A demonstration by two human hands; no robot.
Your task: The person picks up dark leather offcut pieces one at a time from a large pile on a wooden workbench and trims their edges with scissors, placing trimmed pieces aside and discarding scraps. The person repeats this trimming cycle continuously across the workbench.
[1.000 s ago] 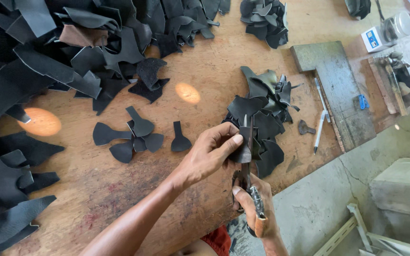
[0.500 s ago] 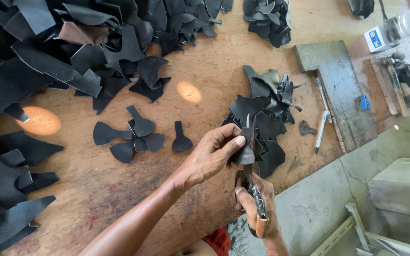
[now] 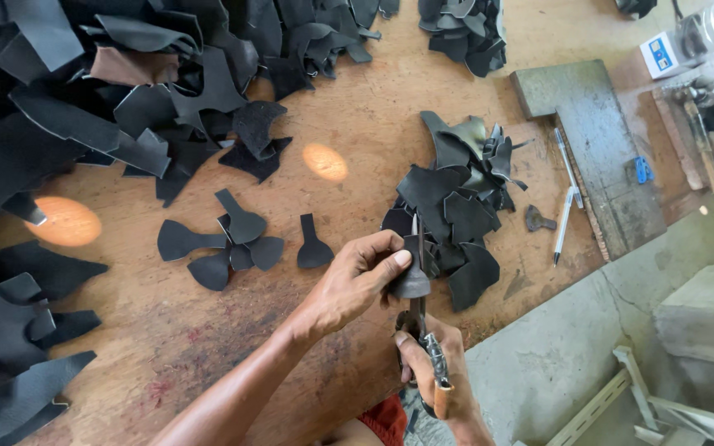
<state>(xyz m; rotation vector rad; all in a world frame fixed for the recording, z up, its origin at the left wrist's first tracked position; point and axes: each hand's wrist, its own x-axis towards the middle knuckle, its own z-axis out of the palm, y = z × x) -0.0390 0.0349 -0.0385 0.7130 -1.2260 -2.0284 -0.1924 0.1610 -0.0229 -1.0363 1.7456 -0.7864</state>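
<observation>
From the head view, looking straight down, the left hand [image 3: 357, 277] is pinched shut on a small dark leather piece [image 3: 412, 282], thumb and fingers gripping its left edge and holding it just over the near edge of the tabletop [image 3: 357, 124]. The right hand [image 3: 431, 372] sits directly below it, nearer the body, closed around the handles of a pair of scissors [image 3: 420, 310]. The blades run almost straight away from the person, their long axis pointing up the picture, and they meet the leather piece from beneath, so both hands are touching the same work, the left above, the right below.

Just beyond the blades lies a heap of cut black pieces [image 3: 456, 198]. To the left rest a few rounded cutouts [image 3: 225, 244] on bare wood, and a great mass of black scraps [image 3: 84, 91] fills the far left. To the right are two pens [image 3: 568, 198] beside a grey slab [image 3: 592, 140]; below that, concrete floor [image 3: 555, 355].
</observation>
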